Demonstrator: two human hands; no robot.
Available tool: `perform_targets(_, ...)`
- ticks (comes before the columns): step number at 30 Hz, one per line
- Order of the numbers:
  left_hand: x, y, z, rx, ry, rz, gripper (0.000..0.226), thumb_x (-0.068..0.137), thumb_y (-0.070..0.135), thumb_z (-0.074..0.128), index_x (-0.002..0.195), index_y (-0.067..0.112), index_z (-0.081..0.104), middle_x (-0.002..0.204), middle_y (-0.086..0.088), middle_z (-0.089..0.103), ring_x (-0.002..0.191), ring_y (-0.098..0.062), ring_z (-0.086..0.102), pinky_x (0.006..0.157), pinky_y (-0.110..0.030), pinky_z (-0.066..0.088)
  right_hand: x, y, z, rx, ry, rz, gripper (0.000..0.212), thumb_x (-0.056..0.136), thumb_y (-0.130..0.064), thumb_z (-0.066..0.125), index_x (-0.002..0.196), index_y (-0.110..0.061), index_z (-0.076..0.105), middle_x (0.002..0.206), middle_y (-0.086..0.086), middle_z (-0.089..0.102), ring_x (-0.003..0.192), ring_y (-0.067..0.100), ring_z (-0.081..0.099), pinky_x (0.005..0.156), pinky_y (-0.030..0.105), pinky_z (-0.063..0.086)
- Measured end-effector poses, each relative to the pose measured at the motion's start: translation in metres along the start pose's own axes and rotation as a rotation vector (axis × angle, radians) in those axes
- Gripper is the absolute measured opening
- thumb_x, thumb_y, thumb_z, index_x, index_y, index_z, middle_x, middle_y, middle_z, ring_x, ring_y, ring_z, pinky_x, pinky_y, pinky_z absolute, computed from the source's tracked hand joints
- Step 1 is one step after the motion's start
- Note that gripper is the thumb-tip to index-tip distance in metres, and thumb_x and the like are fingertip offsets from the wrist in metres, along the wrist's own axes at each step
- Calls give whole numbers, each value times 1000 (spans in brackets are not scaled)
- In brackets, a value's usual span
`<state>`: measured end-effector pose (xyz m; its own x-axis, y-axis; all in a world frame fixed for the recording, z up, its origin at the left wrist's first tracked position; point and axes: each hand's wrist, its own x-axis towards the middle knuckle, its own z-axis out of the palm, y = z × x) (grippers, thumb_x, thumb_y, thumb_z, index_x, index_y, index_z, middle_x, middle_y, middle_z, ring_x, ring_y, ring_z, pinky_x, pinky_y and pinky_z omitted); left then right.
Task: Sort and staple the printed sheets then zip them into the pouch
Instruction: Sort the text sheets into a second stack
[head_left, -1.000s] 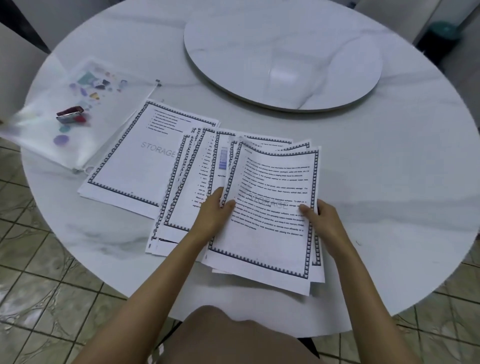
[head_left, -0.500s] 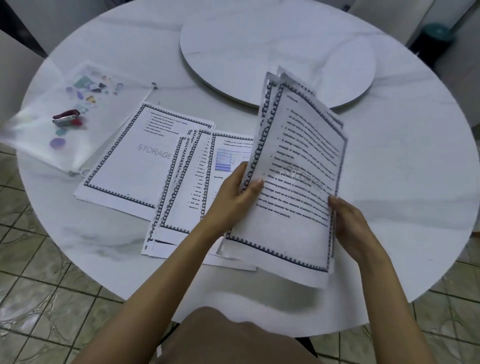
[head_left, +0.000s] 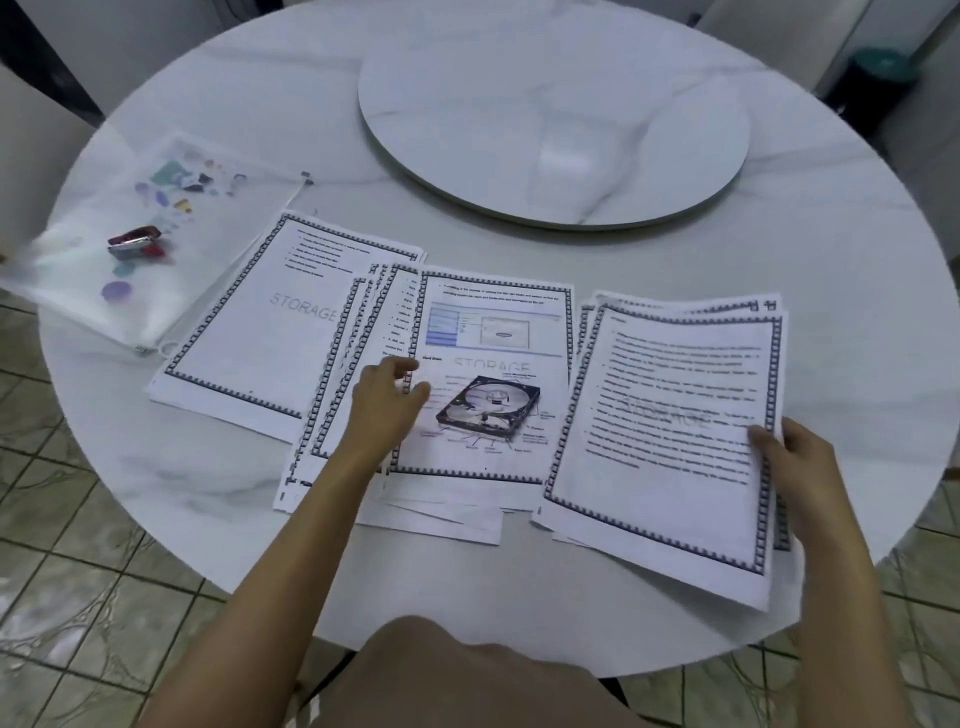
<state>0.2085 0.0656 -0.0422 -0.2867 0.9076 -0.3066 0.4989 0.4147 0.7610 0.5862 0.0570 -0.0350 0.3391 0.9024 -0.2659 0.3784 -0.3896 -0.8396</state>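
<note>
Sorting is looking only part done, I am judging. I am seeing the right hand (head_left: 795, 457) pinching the right edge of the text stack (head_left: 670, 415), thumb on top, probably to hold those pages squared as one separate group on the surface (head_left: 805, 249). The left hand (head_left: 387, 410) is resting with loosely curled fingers on the fanned middle pile (head_left: 483, 332), at the hard-disk page; whether it is gripping a sheet I cannot tell. The cover sheet (head_left: 260, 322) is lying apart to the left, and beyond it the pouch (head_left: 104, 306) is sitting with the stapler (head_left: 134, 243), on it or inside I cannot tell.
</note>
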Motion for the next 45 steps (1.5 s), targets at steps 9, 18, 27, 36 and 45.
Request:
perform_targets(9,5,-1,-6,-132,4,-220,52,90,26,57,136,9,39,134,-12,50,109,-23,52,82,-31,41,3,29,-7,-182,41,53,21,96,-16,46,108,-6,60,97,10,59,93,28,55,82,37,44)
perform_targets(18,10,19,19,-185,14,-299,61,89,24,59,140,4,32,121,-13,53,105,-30,56,94,-39,45,4,24,17,-117,-63,33,21,96,-14,47,110,-7,61,99,7,62,92,23,57,79,29,39)
perform_targets(27,-1,42,49,-143,-31,-166,21,92,18,55,105,3,62,97,-10,63,91,-25,58,86,-37,47,7,26,11,13,-109,25,14,96,-16,48,102,-17,60,92,-4,65,89,18,61,82,32,48)
perform_targets(36,-21,63,89,-221,-127,-14,28,97,12,43,122,7,55,109,-1,59,98,-16,56,85,-26,44,34,0,-21,409,-87,49,14,95,-12,49,102,-16,61,84,-9,71,72,5,69,62,20,57)
perform_targets(45,-43,73,121,-325,-218,-115,49,99,38,32,139,11,38,142,2,42,133,-18,38,111,-32,29,45,6,0,194,-271,-29,16,95,-18,51,105,-22,62,104,-2,68,95,19,66,86,39,54)
